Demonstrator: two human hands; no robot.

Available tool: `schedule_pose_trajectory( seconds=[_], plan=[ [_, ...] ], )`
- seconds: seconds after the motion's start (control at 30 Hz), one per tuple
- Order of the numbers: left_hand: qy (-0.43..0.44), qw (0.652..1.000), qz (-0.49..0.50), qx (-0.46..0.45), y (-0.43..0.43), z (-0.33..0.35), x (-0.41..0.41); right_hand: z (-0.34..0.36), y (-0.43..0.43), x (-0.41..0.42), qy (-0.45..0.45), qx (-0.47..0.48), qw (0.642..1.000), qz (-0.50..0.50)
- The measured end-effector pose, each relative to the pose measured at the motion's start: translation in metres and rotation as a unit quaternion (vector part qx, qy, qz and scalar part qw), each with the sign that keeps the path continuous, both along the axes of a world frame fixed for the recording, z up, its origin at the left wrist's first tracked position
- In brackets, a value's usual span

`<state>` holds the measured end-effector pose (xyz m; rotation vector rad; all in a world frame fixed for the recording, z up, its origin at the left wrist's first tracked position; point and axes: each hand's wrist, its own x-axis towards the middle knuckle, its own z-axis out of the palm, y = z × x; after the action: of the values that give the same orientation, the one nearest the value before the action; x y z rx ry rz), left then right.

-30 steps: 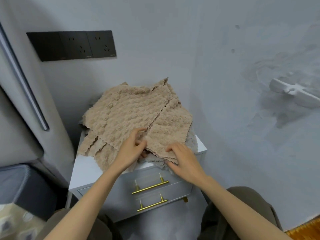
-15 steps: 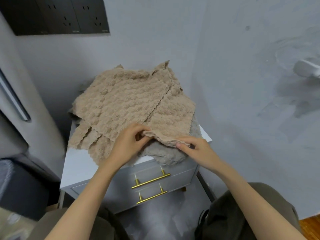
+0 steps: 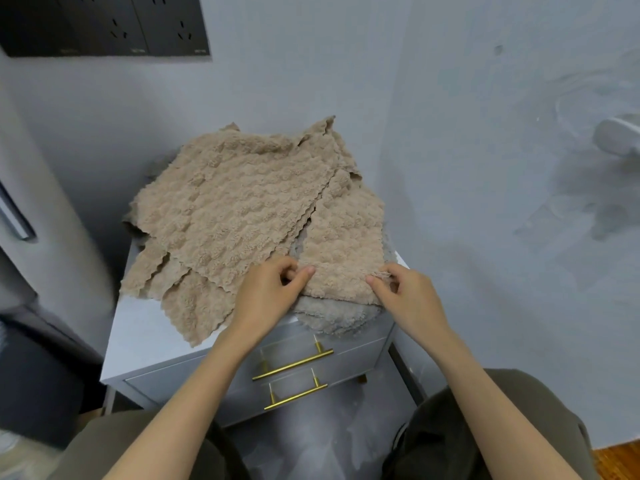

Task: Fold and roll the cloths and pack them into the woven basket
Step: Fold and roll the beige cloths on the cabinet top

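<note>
Your left fingers pinch the near edge of the right-hand beige cloth between thumb and forefinger. Your right fingers nip the same edge a little further right, so both hands are closed on this one cloth. A second ago your right hand lay flat on that edge. Half a second ago the edge was lifted clear, and now it sits lower, bunched into a ridge between your hands. Your left hand has hardly shifted.

The cloth lies on a grey cloth that spills over the near right edge of the white surface. The other beige cloths overlap it from the left and far side. Gold drawer handles show below, nearer you.
</note>
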<state>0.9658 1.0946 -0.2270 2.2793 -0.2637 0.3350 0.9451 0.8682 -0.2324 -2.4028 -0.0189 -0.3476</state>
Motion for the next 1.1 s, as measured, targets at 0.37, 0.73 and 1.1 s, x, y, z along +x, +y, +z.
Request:
schedule_pose_trajectory(
  seconds=[0.37,0.73,1.1],
  plan=[
    [-0.185,0.971,-0.086,0.122,-0.007,0.001,0.004,0.002,0.009,-0.007,-0.207,-0.167,0.960,0.084],
    [-0.096,0.962,-0.135,0.215,-0.005,-0.005,0.005,-0.005,-0.009,-0.014,-0.143,-0.257,0.943,0.154],
    [-0.002,0.997,-0.078,0.020,-0.001,0.003,0.017,0.013,-0.020,0.002,0.030,0.019,0.999,0.031]
  ],
)
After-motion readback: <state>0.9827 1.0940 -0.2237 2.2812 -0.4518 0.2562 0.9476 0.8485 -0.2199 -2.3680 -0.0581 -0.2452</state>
